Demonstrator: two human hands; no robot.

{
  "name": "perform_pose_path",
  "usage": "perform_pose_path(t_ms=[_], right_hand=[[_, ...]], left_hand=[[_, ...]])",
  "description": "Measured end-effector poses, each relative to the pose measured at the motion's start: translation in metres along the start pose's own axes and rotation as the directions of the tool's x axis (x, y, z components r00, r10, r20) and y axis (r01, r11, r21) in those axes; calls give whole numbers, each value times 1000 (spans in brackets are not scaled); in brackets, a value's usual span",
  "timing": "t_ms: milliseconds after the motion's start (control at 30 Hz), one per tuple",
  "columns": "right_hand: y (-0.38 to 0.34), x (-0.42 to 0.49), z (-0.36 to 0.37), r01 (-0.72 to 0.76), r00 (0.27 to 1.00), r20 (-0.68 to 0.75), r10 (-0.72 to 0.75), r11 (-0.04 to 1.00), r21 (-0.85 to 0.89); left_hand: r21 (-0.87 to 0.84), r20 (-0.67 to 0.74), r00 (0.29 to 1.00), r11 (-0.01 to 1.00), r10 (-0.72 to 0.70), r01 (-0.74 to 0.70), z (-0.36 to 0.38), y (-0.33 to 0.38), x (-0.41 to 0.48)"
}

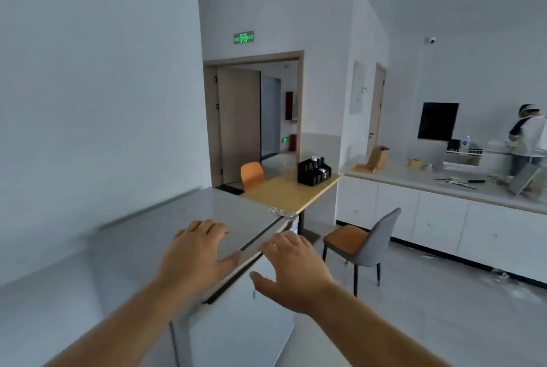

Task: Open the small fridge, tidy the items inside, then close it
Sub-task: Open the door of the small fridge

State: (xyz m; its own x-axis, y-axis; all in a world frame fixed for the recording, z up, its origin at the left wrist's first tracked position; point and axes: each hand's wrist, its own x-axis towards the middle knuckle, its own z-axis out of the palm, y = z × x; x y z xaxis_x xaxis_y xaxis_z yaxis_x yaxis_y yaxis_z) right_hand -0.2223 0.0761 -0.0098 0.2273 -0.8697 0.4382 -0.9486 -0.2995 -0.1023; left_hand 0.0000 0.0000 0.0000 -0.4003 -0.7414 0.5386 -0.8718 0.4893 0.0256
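fridge top: smooth, glossy grey | hinge plate: shiny metal | table: matt wood

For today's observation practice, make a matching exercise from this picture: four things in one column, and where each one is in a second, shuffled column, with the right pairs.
Things:
1. left hand
2. right hand
3. black organiser
4. exit sign

Places:
A. above the doorway
B. flat on the fridge top
C. on the wooden table
D. at the top edge of the fridge door

Pairs: 1-B, 2-D, 3-C, 4-A
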Motion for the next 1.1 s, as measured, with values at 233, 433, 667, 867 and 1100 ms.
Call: perform_pose_path(t_ms=[233, 433, 667, 867, 1100], right_hand=[[-55, 25, 61, 181, 973, 124, -197, 975, 125], [-61, 32, 80, 199, 973, 78, -217, 960, 198], [-47, 15, 79, 165, 964, 167, -205, 960, 225], [-49, 4, 79, 164, 948, 243, -206, 970, 182], [-60, -3, 72, 86, 951, 279, -133, 981, 176]], left_hand=[[-55, 168, 979, 990, -116, 127, 28, -59, -22], [-181, 287, 949, 965, -132, 189, 60, -74, -26], [-182, 266, 956, 967, -125, 177, 79, -56, 2], [-138, 277, 951, 973, -140, 184, 85, -50, 9], [-173, 304, 942, 964, -143, 202, 77, -51, 2]])
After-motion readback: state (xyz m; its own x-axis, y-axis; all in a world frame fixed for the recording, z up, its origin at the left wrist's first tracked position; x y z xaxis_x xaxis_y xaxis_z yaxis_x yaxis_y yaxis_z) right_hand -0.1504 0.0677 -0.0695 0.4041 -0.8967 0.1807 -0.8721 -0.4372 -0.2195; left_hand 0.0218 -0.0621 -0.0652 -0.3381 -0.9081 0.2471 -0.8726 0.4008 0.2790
